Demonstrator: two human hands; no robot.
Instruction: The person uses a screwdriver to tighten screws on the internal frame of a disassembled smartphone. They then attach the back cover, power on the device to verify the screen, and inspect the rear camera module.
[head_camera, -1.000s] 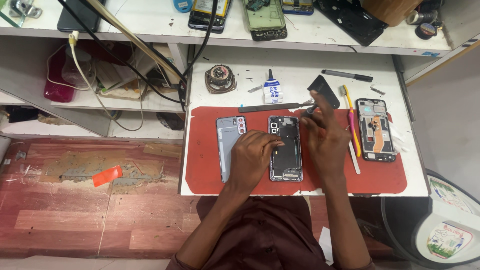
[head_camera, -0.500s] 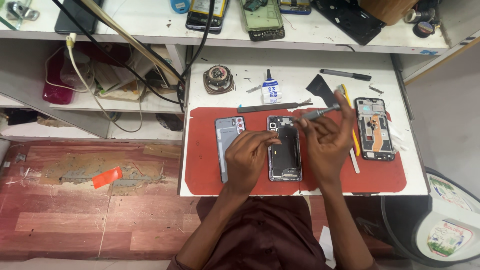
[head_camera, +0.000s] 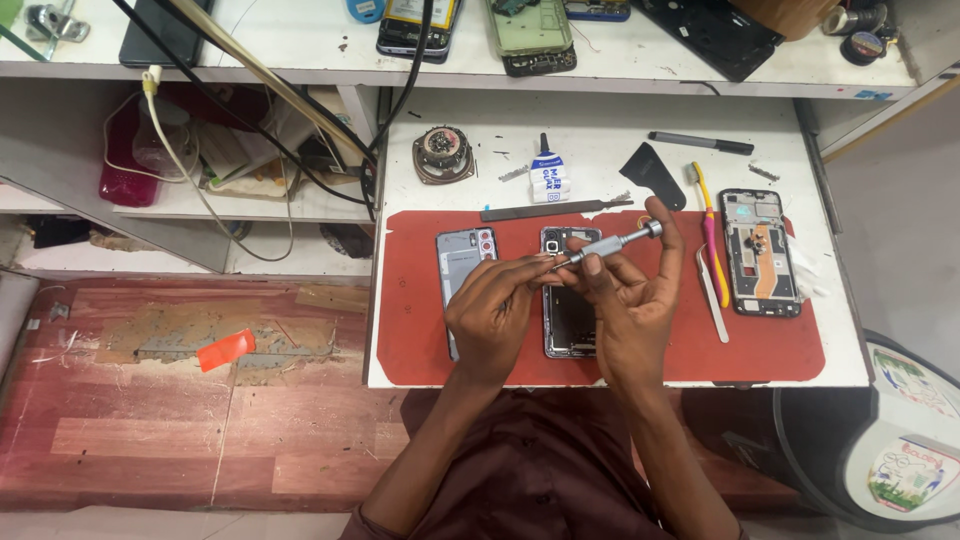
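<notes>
Nearest the viewer, a slim silver metal screwdriver (head_camera: 610, 243) is gripped by the right hand (head_camera: 625, 305), fingers closed round its shaft, and its tip is pinched by the fingertips of the left hand (head_camera: 497, 310). Both hands are raised above an opened dark smartphone (head_camera: 568, 305) on a red rectangular work mat (head_camera: 410, 300). Beside it lies a grey phone back cover (head_camera: 458, 255). Farther off rests a flat dark metal file (head_camera: 550, 210).
</notes>
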